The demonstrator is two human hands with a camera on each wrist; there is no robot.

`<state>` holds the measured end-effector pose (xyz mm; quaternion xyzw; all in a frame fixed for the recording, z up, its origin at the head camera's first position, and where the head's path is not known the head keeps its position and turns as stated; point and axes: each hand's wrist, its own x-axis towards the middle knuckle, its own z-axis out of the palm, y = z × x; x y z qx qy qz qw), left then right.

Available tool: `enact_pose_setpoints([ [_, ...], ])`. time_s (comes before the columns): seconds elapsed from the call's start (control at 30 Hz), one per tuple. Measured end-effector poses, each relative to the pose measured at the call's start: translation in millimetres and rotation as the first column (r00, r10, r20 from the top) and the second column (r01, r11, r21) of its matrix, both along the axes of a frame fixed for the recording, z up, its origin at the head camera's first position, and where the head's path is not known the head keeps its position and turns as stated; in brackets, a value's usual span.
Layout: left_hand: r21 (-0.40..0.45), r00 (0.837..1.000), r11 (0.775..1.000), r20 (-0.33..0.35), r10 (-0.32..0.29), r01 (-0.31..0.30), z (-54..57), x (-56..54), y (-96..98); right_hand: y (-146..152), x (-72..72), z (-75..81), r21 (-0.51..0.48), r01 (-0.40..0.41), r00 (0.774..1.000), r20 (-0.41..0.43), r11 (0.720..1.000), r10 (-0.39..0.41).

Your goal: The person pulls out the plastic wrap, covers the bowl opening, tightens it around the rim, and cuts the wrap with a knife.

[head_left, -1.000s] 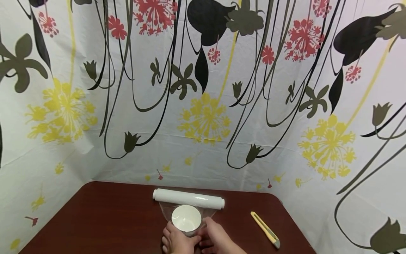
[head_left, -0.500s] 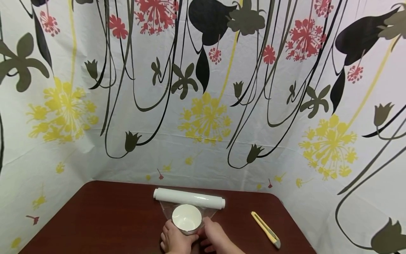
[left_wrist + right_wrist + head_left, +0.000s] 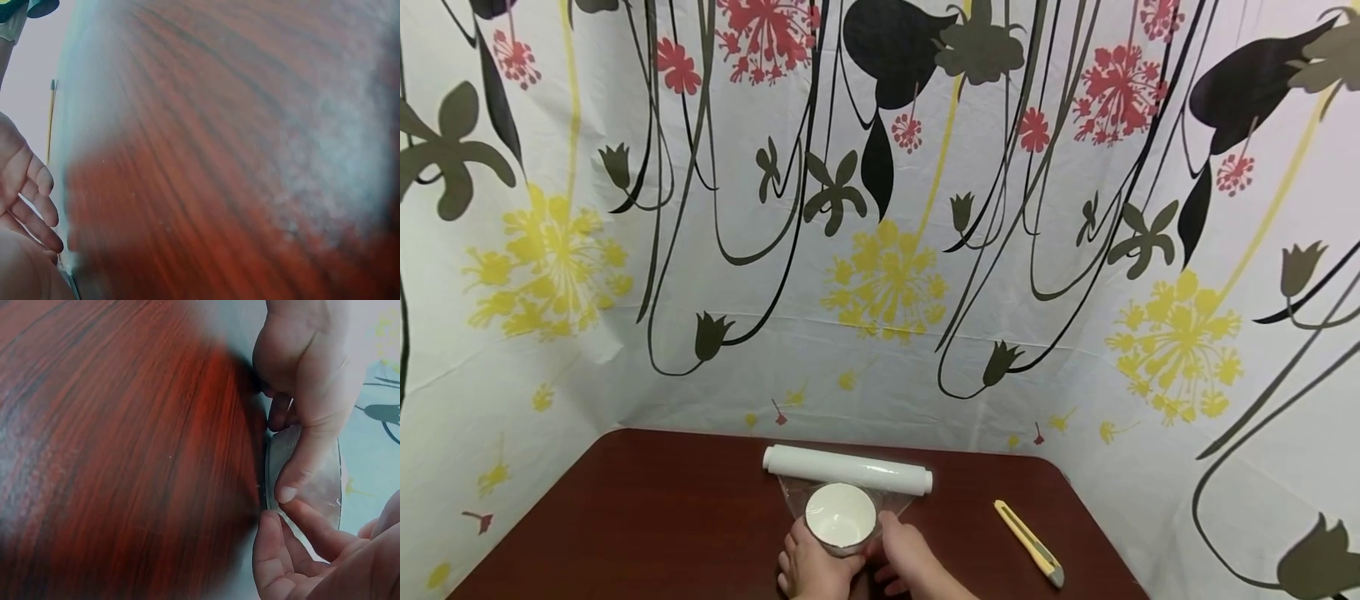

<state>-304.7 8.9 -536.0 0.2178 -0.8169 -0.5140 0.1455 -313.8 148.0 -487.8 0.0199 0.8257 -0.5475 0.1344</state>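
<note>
A white bowl [image 3: 840, 515] stands upright on the dark red-brown table, its opening facing up. Clear plastic wrap [image 3: 795, 493] runs from a white roll [image 3: 850, 469] to the bowl, and some seems to cling to its outer side. My left hand [image 3: 817, 564] grips the bowl's near left side; in the right wrist view, that hand's thumb [image 3: 290, 487] presses low on the wall. On the near right, my right hand [image 3: 912, 557] has its thumb and forefinger at the lower edge, apparently pinching the wrap; its other fingers [image 3: 37, 200] are loosely bent. The exact contact is partly hidden.
A yellow utility knife [image 3: 1028, 543] lies on the table [image 3: 662, 508] to the right of the hands. A floral-patterned white sheet [image 3: 880, 367] hangs behind and along both sides of the table.
The bowl, roll and knife stay in place. Both hands keep to the bowl's near side, with only slight shifts of the fingers.
</note>
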Motion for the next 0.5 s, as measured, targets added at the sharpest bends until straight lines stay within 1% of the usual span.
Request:
enact_pose_setpoints([
  [0.13, 0.031, 0.999, 0.999, 0.016, -0.043, 0.043, -1.1, 1.0, -2.6, 1.9, -1.9, -0.7, -0.003, -0.026, 0.999, 0.043, 1.0, 0.026],
  [0.23, 0.052, 0.996, 0.995, 0.033, -0.086, 0.084, -1.1, 0.8, -5.7, 3.1, -2.6, -3.3, -0.015, -0.04, 0.998, 0.057, 0.999, 0.041],
  [0.3, 0.055, 0.994, 0.993, 0.045, -0.102, 0.1, -0.9, 0.0, -7.8, 3.4, -3.1, -5.2, -0.027, -0.041, 0.997, 0.066, 0.999, 0.042],
  [0.4, 0.03, 0.995, 0.995, 0.043, -0.092, 0.091, -0.7, -1.3, -9.9, 3.3, -3.6, -7.9, -0.044, -0.037, 0.996, 0.08, 0.998, 0.04],
  [0.5, -0.01, 0.998, 0.998, 0.019, -0.067, 0.068, -1.0, -2.8, -10.8, 3.6, -3.2, -9.6, -0.072, -0.032, 0.996, 0.079, 0.997, 0.038],
])
